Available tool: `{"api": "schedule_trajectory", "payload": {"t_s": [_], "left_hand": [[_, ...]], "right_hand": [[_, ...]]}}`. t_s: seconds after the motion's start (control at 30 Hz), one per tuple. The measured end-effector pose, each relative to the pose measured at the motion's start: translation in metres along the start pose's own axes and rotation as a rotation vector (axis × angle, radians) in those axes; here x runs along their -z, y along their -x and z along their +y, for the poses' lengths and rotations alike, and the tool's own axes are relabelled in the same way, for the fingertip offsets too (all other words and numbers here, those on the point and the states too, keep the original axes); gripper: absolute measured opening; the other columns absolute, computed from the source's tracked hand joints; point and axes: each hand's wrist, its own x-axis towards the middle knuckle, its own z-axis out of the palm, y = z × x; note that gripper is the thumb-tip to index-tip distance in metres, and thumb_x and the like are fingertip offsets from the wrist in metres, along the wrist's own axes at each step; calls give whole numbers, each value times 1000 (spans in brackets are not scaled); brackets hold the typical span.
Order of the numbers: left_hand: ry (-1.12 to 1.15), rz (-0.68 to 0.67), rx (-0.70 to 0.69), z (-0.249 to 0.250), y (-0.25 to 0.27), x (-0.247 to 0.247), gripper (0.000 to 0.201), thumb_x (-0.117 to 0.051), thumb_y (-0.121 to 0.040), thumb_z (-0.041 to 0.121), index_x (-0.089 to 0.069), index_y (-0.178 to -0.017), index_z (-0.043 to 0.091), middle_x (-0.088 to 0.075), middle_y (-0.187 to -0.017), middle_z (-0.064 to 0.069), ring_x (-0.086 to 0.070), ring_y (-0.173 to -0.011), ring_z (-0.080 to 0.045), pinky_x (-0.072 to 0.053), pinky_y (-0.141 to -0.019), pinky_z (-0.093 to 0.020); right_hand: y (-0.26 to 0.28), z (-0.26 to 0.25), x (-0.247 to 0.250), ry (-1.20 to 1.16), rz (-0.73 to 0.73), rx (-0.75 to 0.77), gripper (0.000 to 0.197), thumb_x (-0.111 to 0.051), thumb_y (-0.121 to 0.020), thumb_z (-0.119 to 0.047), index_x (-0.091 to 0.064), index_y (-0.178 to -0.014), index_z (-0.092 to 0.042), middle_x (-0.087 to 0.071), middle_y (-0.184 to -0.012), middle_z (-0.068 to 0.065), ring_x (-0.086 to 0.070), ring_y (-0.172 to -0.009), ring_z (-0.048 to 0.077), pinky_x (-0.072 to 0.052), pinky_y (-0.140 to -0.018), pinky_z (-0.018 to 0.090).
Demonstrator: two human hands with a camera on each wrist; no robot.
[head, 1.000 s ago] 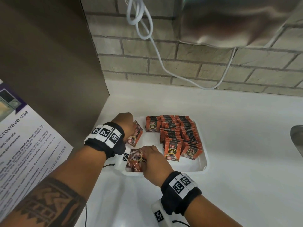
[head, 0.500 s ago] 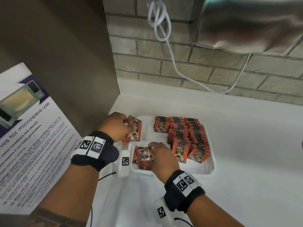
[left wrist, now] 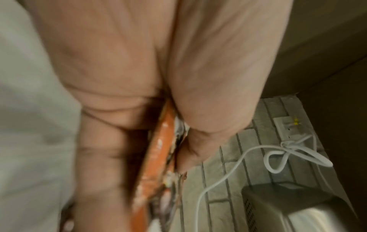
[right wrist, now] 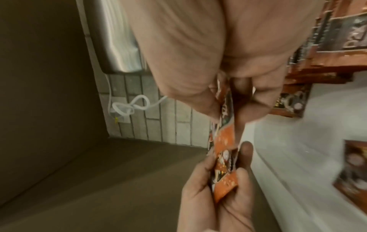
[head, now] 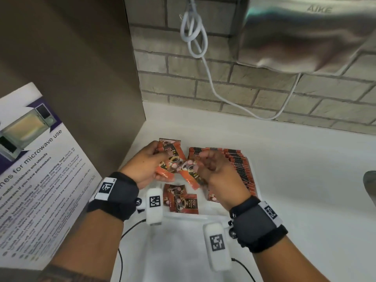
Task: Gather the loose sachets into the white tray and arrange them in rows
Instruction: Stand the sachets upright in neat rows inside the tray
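White bench [head: 284, 180] under a brick wall; white tray [head: 189, 217] at centre frame. Sachets [head: 173, 159] are pinched in the left hand [head: 142, 165], more [head: 192, 176] in the right hand [head: 215, 171], both curled shut above the tray. Rows [head: 238, 165] are stacked at its right, loose ones [head: 181, 200] below. Risk: slick packets fanning, slipping from the pinch.

Both hands cover much of the white tray [head: 205, 217]; left wrist view blurred, sachets [left wrist: 157, 158] edge-on, print unreadable; metal fixture [head: 370, 186] cut off at right.
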Motion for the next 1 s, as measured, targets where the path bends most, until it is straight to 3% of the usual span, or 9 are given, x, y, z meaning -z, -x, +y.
{"api": "schedule_trajectory", "payload": {"t_s": [0.07,0.17,0.3,0.47,0.57,0.67,0.77,0.9,1.0], "left_hand": [[18,-56,-20,2,0,-12,29,-60,-101,14,-52,-128,10,-70,-117,-16,-74,-89,-32,-63,-63,-43],[37,-112,-67,2,-1,-31,31,-58,-101,12,-50,-131,9,-69,-120,-16,-74,-88,-31,-62,-63,-44],[77,-146,-86,4,-3,-49,33,-55,-102,11,-50,-135,7,-65,-127,-22,-73,-85,-30,-62,-64,-45],[76,-161,-128,4,0,-63,35,-57,-101,9,-49,-134,9,-66,-123,-24,-72,-82,-35,-62,-59,-43],[63,-161,-166,2,6,-71,35,-58,-100,8,-47,-133,14,-70,-115,-17,-73,-76,-35,-62,-59,-42],[30,-146,-202,2,13,-75,34,-58,-101,8,-47,-131,17,-71,-114,-15,-73,-77,-36,-60,-58,-41],[14,-90,-223,2,20,-78,33,-59,-100,9,-48,-128,21,-72,-114,-13,-74,-76,-36,-60,-58,-42],[-46,-60,-249,5,25,-80,34,-64,-97,11,-52,-126,24,-69,-121,-12,-73,-85,-33,-57,-54,-39],[-119,-105,-266,8,26,-80,40,-74,-91,21,-55,-126,23,-69,-121,-10,-71,-92,-30,-58,-60,-44]], "right_hand": [[-6,-5,7,-22,31,17,37,-75,-86,-3,-55,-115,-13,-72,-105,8,-71,-75,9,-56,-62,25],[-12,-8,14,-93,96,-1,51,-85,-75,-7,-56,-117,-14,-75,-103,6,-73,-94,22,-59,-82,37],[-13,-10,21,-138,157,-4,53,-92,-65,-17,-63,-110,-16,-75,-102,3,-72,-96,24,-57,-87,44],[-7,-13,35,-274,139,14,18,-81,-82,-18,-76,-97,-9,-75,-102,17,-71,-99,38,-56,-91,51],[-1,-14,44,-303,136,-15,22,-73,-90,-24,-75,-106,-9,-75,-106,12,-70,-103,32,-55,-88,43],[3,-16,54,-305,129,-10,20,-58,-99,-12,-68,-115,-9,-73,-100,12,-68,-96,27,-55,-79,35],[7,-18,62,-239,70,-3,36,-44,-101,-3,-61,-125,-23,-73,-107,11,-70,-93,19,-53,-76,31],[15,-19,56,-185,-43,-50,22,-59,-98,-7,-53,-114,-21,-70,-103,6,-68,-87,19,-53,-77,36],[15,-20,50,-146,-146,-66,44,-76,-86,-9,-49,-121,-10,-71,-103,12,-68,-88,29,-55,-88,49]]}}
